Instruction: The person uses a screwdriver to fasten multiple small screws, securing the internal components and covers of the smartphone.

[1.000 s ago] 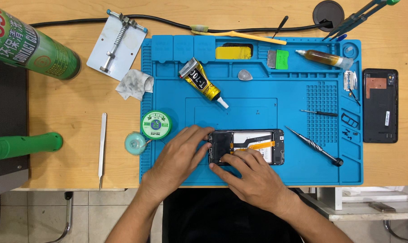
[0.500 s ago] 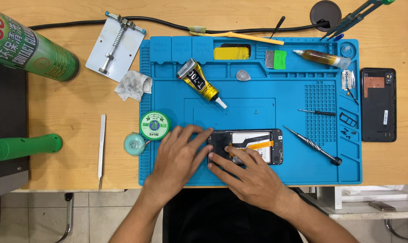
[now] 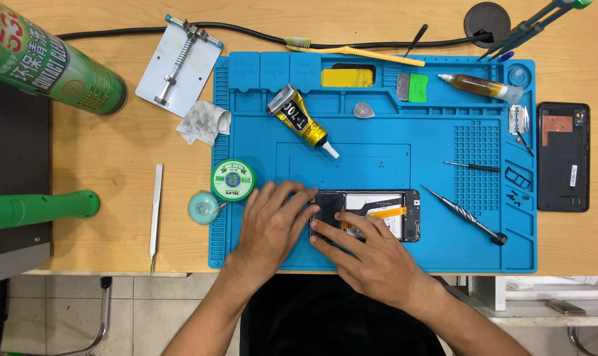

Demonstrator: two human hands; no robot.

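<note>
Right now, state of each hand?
Left hand: open, fingers resting on the phone's left end.
Right hand: open, fingertips pressing on the phone; grips nothing.

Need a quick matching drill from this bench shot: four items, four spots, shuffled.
Items:
1. glue tube
2. tweezers
3. phone back cover
4. opened phone

Places:
A. bare wood, right of the blue mat
B. under both hands
C. on the mat's upper part, nozzle pointing lower right
D. bare wood, left of the mat

Pairs: 1-C, 2-D, 3-A, 4-B
</note>
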